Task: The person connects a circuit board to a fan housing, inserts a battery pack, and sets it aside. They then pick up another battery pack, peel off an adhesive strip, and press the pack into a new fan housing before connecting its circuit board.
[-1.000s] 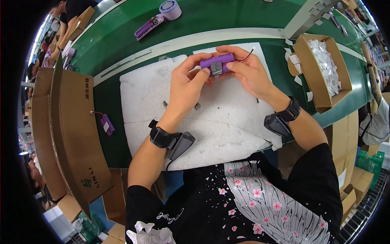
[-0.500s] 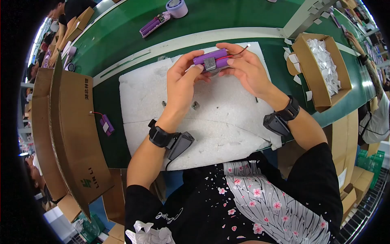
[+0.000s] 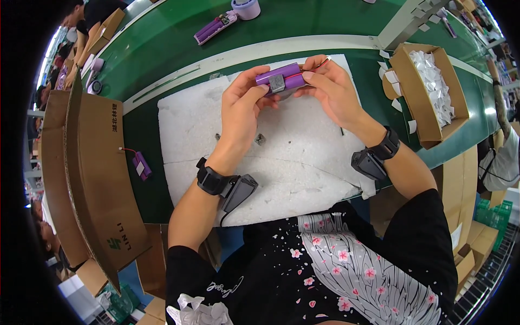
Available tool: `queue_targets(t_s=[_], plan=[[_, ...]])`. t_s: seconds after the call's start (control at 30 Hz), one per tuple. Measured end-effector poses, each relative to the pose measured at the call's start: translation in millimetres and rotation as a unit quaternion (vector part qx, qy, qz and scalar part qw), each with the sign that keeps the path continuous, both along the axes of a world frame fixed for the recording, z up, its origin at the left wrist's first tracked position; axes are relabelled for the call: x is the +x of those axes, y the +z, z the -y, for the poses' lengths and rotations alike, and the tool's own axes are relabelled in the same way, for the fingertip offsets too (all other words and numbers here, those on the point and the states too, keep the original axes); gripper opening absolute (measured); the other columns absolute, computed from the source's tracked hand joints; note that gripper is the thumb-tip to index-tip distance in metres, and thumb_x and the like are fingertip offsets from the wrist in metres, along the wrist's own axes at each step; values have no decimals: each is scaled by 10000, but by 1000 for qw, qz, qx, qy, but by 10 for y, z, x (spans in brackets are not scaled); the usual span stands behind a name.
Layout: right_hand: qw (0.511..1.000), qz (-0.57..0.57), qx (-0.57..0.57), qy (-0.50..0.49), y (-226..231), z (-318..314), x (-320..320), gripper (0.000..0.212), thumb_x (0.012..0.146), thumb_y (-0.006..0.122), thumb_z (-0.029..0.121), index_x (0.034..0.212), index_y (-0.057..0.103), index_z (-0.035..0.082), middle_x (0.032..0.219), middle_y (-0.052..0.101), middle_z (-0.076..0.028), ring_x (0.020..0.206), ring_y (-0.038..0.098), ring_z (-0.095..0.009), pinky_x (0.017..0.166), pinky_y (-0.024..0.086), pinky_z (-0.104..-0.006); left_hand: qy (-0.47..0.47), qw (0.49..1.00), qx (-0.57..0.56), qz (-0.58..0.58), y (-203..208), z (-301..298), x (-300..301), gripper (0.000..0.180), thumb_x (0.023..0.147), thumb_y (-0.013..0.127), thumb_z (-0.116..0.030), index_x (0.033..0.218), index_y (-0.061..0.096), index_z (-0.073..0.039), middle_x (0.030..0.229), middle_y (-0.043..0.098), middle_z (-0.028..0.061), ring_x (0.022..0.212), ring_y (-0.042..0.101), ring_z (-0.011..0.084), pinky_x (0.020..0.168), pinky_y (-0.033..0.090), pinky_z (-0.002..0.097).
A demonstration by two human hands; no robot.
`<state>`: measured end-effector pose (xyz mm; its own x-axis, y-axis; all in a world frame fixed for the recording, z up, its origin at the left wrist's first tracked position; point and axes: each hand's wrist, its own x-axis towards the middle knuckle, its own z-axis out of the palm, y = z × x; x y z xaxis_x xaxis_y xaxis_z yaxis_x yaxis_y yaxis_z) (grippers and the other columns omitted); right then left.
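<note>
Between my two hands, above the far part of a white foam board point(image 3: 292, 179), is a purple battery pack point(image 3: 294, 81) of side-by-side cells. A grey foam patch point(image 3: 277, 83) sits on its face. My left hand point(image 3: 245, 97) grips the left end, thumb on the front. At the right end, my right hand point(image 3: 331, 89) pinches the pack, its thumb near the red and black wires point(image 3: 320, 64). The wires run up past my right fingers to a small white connector. Parts of the fingers behind the pack are hidden.
Another purple battery pack point(image 3: 142, 166) lies left of the board, beside a tall open carton point(image 3: 100, 179). On the right a cardboard box point(image 3: 409, 89) holds white pieces. Beyond a pale rail, a purple device with exposed insides point(image 3: 215, 28) lies on the green belt. Other people work nearby.
The battery pack has shifted slightly left and tilted a little, and my right fingers have moved up by the wires. The purple device on the belt has moved right and away.
</note>
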<state>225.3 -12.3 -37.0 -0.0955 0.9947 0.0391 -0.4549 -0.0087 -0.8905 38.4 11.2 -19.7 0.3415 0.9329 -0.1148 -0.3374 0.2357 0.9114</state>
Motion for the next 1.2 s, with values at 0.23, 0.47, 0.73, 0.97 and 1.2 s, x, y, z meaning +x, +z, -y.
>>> queue_targets(t_s=[0.23,0.47,0.73,0.97,1.2], plan=[[1000,8,1,-5,-4,6,19,166,889,536,67,1046,507,20,1063,572,-104,934,572,-172,780,505,-357,-1,1000,-1,0,-24,-15,-11,300,852,455,12,1139,541,32,1005,587,133,740,596,184,643,501,289],[1000,11,3,-21,-13,6,22,153,882,557,66,1021,560,3,1004,607,-93,891,589,-165,752,501,-332,8,1000,-4,-14,9,-9,2,311,852,483,8,1152,550,46,995,603,139,747,616,188,662,528,292],[998,57,1,-39,9,-13,23,207,886,568,78,1069,590,-17,969,635,-99,829,611,-160,721,493,-292,32,999,10,-42,13,-6,18,334,857,522,-10,1183,546,55,996,616,145,762,633,183,689,550,294],[992,110,-2,-56,22,10,9,217,895,560,81,1077,595,-34,957,640,-104,806,622,-151,693,499,-263,33,998,18,-57,-4,6,21,339,856,534,-13,1187,545,55,992,623,151,768,639,184,694,554,292],[990,130,-2,-57,47,19,7,219,896,559,85,1076,593,-36,951,641,-106,795,622,-150,686,502,-263,30,998,19,-60,-8,14,16,345,852,538,-16,1189,545,54,993,623,153,769,639,183,702,552,291]])
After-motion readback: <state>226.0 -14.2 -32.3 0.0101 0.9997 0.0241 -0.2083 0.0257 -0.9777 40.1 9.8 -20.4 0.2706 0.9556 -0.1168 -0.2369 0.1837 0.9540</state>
